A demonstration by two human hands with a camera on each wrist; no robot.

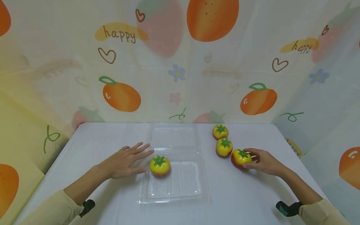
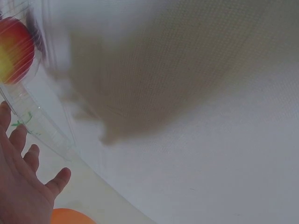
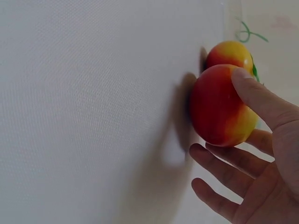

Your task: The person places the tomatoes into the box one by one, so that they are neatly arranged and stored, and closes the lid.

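My right hand (image 1: 265, 161) grips a yellow-and-red toy persimmon (image 1: 241, 158) with a green star-shaped calyx. In the right wrist view the thumb lies on the front of that persimmon (image 3: 219, 105), and some fingers are spread below it. Two more persimmons, a near one (image 1: 224, 147) and a far one (image 1: 220, 132), sit just beyond it to the left. My left hand (image 1: 123, 162) is held with its fingers spread at the left edge of a clear plastic clamshell box (image 1: 185, 179). Inside the box's left side sits another persimmon (image 1: 159, 166), close to the left fingertips but apart from them.
The box's clear lid (image 1: 172, 137) lies folded back toward the rear. A white cloth covers the table (image 1: 233, 200). A fruit-printed curtain (image 1: 197, 87) rises behind the table and along both sides.
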